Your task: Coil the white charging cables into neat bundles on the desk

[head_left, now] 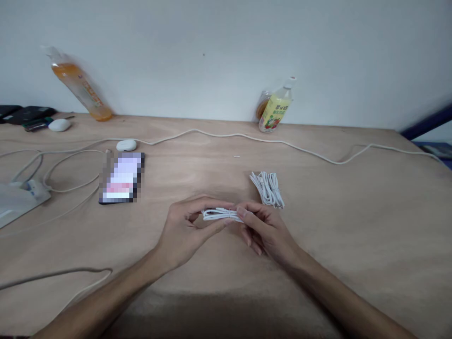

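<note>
Both of my hands meet at the middle of the wooden table (353,226) and hold one folded white cable (219,214) between them. My left hand (187,230) pinches the cable's left end with thumb and fingers curled round it. My right hand (264,228) grips the right end, fingers closed. Just beyond my right hand lies a second bundle of coiled white cable (268,189) on the table, untouched.
A phone (122,178) lies left of centre with a white earbud case (126,145) behind it. A long white cord (247,137) crosses the table. One drink bottle (83,87) leans on the wall at back left, another bottle (275,109) stands at back centre. A charger block (33,188) sits far left.
</note>
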Tool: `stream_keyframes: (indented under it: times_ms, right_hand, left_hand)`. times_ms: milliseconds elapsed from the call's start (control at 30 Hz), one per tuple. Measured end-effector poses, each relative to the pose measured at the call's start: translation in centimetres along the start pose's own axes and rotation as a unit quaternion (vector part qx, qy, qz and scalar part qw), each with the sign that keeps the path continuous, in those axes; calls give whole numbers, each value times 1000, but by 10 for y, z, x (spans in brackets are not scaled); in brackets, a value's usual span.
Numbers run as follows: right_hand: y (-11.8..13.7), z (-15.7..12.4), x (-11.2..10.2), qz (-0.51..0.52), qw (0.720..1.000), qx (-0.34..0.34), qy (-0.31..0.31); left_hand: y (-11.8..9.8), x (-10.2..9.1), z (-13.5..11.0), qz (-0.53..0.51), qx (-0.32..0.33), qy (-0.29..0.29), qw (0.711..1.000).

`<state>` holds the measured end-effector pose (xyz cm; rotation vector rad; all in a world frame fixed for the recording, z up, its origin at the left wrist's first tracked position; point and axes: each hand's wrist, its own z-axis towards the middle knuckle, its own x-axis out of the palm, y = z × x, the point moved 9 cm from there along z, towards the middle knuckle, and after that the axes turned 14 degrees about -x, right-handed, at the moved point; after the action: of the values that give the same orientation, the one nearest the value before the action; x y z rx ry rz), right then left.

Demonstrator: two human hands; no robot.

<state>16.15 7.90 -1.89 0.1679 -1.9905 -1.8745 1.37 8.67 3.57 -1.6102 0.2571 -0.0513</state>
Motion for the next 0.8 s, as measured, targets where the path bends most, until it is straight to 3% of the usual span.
stream_keyframes:
  times_ms: [133,433,800]
  right_hand:
    - [0,0,-3,3,1000,-13,-16]
    - [21,0,-8,-69,990,-117,-48]
    - [15,-2,-4,-101,988,-117,-11]
  left_hand:
    - [2,-2,1,-18,-10,-5,1000]
    - [15,-1,5,-91,-61,8,994]
    - [11,3,4,-83,-37,34,995]
